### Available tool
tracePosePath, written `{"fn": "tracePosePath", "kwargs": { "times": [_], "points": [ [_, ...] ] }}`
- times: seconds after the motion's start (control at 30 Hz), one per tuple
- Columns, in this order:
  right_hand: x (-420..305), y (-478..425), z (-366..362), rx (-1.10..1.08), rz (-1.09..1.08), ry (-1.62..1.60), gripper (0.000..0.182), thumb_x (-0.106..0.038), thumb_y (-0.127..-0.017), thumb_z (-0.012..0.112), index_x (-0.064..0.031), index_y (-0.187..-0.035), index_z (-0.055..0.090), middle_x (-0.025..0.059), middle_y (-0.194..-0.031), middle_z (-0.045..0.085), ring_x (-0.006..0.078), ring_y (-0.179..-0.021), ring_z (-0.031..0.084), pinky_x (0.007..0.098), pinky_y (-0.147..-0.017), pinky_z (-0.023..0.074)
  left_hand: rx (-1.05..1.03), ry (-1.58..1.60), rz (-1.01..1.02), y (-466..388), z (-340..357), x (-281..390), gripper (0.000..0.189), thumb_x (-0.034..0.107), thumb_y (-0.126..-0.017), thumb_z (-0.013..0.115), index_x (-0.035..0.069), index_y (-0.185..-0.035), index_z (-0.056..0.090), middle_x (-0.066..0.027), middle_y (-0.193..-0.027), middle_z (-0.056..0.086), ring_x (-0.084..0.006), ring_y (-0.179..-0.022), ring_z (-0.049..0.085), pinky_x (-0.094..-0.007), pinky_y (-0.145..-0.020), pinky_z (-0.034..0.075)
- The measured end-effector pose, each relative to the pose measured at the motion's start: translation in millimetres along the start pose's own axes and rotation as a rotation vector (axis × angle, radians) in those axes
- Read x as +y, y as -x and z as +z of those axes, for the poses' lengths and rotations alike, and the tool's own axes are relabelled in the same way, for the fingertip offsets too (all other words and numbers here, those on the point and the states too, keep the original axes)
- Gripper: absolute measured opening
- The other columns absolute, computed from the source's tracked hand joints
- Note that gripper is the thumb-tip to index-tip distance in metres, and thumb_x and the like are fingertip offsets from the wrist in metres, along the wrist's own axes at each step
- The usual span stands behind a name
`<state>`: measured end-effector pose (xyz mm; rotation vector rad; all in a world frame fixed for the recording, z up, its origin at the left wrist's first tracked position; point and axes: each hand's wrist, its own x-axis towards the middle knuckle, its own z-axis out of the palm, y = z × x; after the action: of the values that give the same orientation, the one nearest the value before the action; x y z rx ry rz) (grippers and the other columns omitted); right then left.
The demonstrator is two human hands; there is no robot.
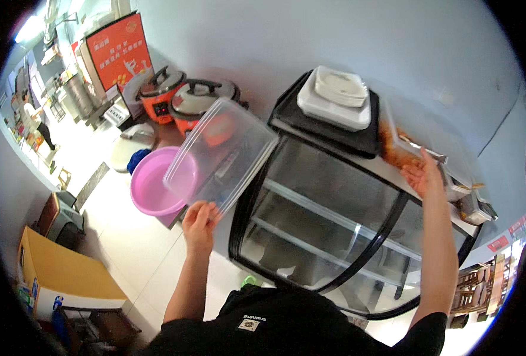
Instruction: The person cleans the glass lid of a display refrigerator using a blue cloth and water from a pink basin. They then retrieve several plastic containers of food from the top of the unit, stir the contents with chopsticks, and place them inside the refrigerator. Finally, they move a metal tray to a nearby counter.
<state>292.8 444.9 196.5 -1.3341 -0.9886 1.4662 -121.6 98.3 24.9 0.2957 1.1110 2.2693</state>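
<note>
My left hand grips one corner of a clear rectangular plastic lid, held tilted in the air. Through it show part of a pink plastic basin and an orange rice cooker. On the right, my right hand reaches over the top of a glass display cabinet. Its blurred fingers are at a clear plastic container with reddish-brown contents. A metal strip, perhaps a utensil handle, lies close to the fingertips; whether they hold it is unclear.
A black tray on the cabinet bears stacked white trays and plates. Metal-sided containers stand farther right. Two orange rice cookers are at the back left, beside a red sign with writing. A person stands far left.
</note>
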Motion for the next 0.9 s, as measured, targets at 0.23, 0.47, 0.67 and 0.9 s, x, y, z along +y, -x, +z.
{"fn": "tracePosePath", "kwargs": {
  "times": [0.23,0.47,0.67,0.9],
  "points": [
    [-13.5,2.5,-1.6,0.023,0.074,0.048,0.056,-0.052,-0.079,0.068,-0.0031,-0.102,0.052,0.0186,-0.092,0.063,0.03,-0.079,0.065,0.0326,-0.065,0.0581,0.254,-0.04,-0.123,24.9,-123.8,-4.9,0.004,0.007,-0.091,0.059,0.004,-0.094,0.06,-0.0076,-0.088,0.063,-0.0155,-0.076,0.059,-0.0298,-0.069,0.053],
    [-16.2,-12.4,3.1,0.131,0.085,0.01,0.037,-0.033,-0.08,0.065,-0.0023,-0.098,0.053,0.0273,-0.098,0.061,0.0395,-0.089,0.065,0.039,-0.074,0.0589,0.125,-0.05,-0.251,11.6,-144.7,-11.6,0.004,0.007,-0.091,0.06,0.005,-0.094,0.058,-0.0062,-0.088,0.061,-0.0137,-0.074,0.056,-0.0272,-0.064,0.047],
    [-17.5,-14.0,5.2,0.2,0.101,-0.065,0.023,-0.025,-0.075,0.062,-0.0061,-0.08,0.049,0.0302,-0.101,0.06,0.0378,-0.088,0.065,0.0438,-0.074,0.0586,0.048,0.049,-0.253,-15.4,-146.9,-19.0,0.008,0.01,-0.091,0.061,0.007,-0.096,0.057,-0.005,-0.09,0.062,-0.0131,-0.077,0.057,-0.0283,-0.067,0.049],
    [-4.1,-31.6,-2.1,0.13,-0.113,-0.121,0.024,-0.023,-0.079,0.062,-0.0042,-0.089,0.051,0.0243,-0.112,0.058,0.0405,-0.098,0.062,0.0487,-0.081,0.0568,0.016,0.063,-0.168,-43.4,-113.8,11.4,0.004,0.009,-0.092,0.058,0.006,-0.095,0.057,-0.0045,-0.086,0.061,-0.0117,-0.069,0.054,-0.0229,-0.054,0.044]
  ]
}}
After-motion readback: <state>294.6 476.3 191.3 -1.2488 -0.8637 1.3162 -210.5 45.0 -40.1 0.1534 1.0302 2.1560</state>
